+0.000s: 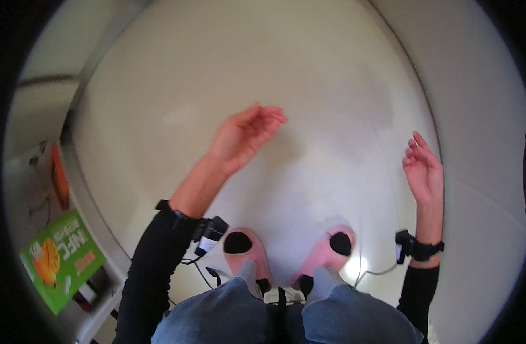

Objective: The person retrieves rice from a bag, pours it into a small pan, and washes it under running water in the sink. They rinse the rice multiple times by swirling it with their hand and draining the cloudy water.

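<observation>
My left hand (249,134) hangs palm up over the pale floor (263,64), its fingers loosely curled with nothing in them. On the right, my right hand (423,167) is close to the light-coloured wall or panel (478,142); it too holds nothing, and its fingers are bent and partly spread. I cannot tell whether it touches that surface. Each wrist wears a black strap with a small device: the left device (211,234) and the right device (403,247) bear white labels. Below are my pink slippers (325,253), worn over dark socks.
A low shelf unit (88,223) with a pale frame stands at the left. On it lies a green box (65,258) with a fruit picture and writing, beside an orange item (60,178). Thin cables (377,271) run from the wrist devices down by my legs.
</observation>
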Action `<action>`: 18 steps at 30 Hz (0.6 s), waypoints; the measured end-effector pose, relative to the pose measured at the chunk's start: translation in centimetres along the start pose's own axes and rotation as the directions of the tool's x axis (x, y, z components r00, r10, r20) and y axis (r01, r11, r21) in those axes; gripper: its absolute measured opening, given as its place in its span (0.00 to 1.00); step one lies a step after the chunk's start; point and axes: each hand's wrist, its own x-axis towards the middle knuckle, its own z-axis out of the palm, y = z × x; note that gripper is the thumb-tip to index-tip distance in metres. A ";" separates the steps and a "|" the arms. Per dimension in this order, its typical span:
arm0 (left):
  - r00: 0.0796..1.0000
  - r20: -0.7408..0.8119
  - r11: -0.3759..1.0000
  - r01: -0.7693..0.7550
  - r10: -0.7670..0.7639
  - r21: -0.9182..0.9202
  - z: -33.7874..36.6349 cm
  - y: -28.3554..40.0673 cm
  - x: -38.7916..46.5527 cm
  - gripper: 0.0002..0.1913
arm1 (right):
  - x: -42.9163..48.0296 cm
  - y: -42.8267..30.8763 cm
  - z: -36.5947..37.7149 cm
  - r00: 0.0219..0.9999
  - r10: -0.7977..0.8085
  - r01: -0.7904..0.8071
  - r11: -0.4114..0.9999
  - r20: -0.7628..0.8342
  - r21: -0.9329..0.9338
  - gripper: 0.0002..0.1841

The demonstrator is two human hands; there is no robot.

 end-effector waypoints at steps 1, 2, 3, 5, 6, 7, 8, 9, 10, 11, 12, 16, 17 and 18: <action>1.000 0.003 0.999 0.031 -0.031 -0.020 0.1 0.3 0.0 0.19 | -0.3 -0.4 1.8 0.999 0.010 -0.009 0.999 0.035 -0.053 0.24; 0.996 -0.070 0.999 0.052 -0.053 -0.015 0.0 0.4 -0.5 0.19 | -0.1 -0.6 3.8 0.999 0.014 -0.010 0.993 0.034 -0.115 0.25; 0.994 -0.082 0.997 0.069 -0.072 -0.033 0.0 0.1 -1.1 0.20 | 0.1 -0.8 5.5 0.990 0.054 -0.026 0.977 0.128 -0.212 0.27; 0.985 -0.154 0.997 0.074 -0.078 -0.034 -0.7 0.4 -2.6 0.20 | 0.6 -1.0 10.1 0.962 0.112 0.007 0.902 0.251 -0.432 0.29; 0.977 -0.205 0.997 0.057 -0.065 -0.042 -1.0 0.2 -3.7 0.20 | 1.1 -1.1 12.3 0.941 0.151 0.019 0.871 0.303 -0.492 0.30; 0.977 -0.205 0.997 0.044 -0.056 -0.065 -1.4 0.2 -4.9 0.20 | 1.5 -1.1 14.9 0.905 0.189 0.053 0.839 0.381 -0.541 0.30; 0.978 -0.204 0.996 0.031 -0.049 -0.086 -1.9 0.3 -6.0 0.20 | 1.8 -0.9 17.5 0.862 0.229 0.092 0.807 0.453 -0.583 0.31; 0.981 -0.193 0.995 0.019 -0.038 -0.100 -2.4 0.6 -7.2 0.20 | 1.6 -0.4 20.0 0.828 0.248 0.128 0.790 0.503 -0.600 0.31; 0.976 -0.215 0.995 -0.004 -0.017 -0.100 -2.8 0.7 -8.2 0.20 | 1.7 0.2 22.6 0.789 0.277 0.160 0.770 0.549 -0.618 0.32; 0.969 -0.245 0.994 -0.009 -0.018 -0.106 -3.5 0.4 -9.0 0.20 | 1.9 1.5 24.7 0.749 0.310 0.181 0.754 0.586 -0.631 0.32; 0.967 -0.254 0.993 -0.018 -0.013 -0.118 -3.9 0.0 -9.9 0.20 | 2.1 3.0 26.8 0.700 0.359 0.234 0.701 0.617 -0.674 0.33; 0.945 -0.312 0.982 0.040 -0.097 -0.182 -5.8 -3.4 -12.2 0.20 | 4.0 11.3 31.3 0.481 0.544 0.502 0.471 0.687 -0.725 0.35; 0.928 -0.346 0.979 0.075 -0.138 -0.191 -5.9 -3.9 -12.9 0.20 | 4.2 13.3 32.1 0.412 0.573 0.606 0.409 0.708 -0.683 0.35; 0.919 -0.372 0.977 0.058 -0.133 -0.207 -6.2 -4.5 -13.3 0.21 | 4.4 15.4 32.7 0.393 0.581 0.596 0.430 0.713 -0.678 0.34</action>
